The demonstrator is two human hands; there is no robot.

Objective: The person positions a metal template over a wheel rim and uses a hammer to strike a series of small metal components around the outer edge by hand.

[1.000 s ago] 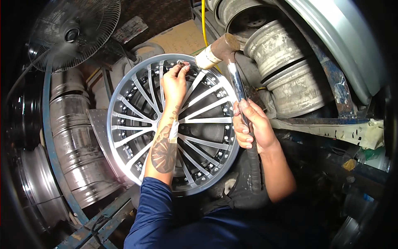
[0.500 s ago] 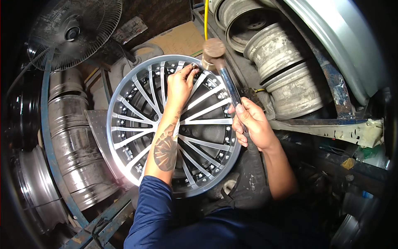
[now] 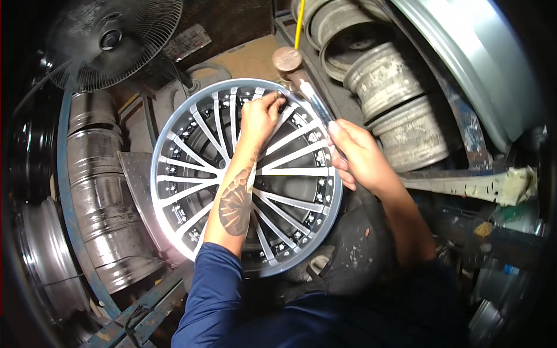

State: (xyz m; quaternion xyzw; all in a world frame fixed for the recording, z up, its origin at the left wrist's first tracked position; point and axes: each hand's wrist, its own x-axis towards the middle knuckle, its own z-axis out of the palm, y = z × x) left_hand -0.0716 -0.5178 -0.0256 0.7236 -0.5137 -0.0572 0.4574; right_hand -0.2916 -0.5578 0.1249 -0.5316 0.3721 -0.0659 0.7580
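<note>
A multi-spoke wheel rim (image 3: 290,171) lies face up in front of me, its spokes bright, with small studs around a dark outer ring. At its far edge my left hand (image 3: 260,119) is closed in a pinch. The fingertips hold a small dark piece (image 3: 279,94) against the rim, too small to name. My right hand (image 3: 358,152) is wrapped round the handle of a mallet (image 3: 288,60), over the right side of the rim. The mallet's round, worn brown head is raised near the far edge, just beyond my left fingertips.
A fan (image 3: 110,39) stands at the far left. Stacked metal wheels (image 3: 104,191) fill a blue frame (image 3: 78,232) on the left. More worn wheels (image 3: 386,72) stand at the right behind a rail. A yellow hose (image 3: 299,24) hangs at the back.
The mallet's head has moved slightly left and up, and my right hand has shifted up and right. My left hand keeps its pinch at the rim's far edge. The view has shifted slightly.
</note>
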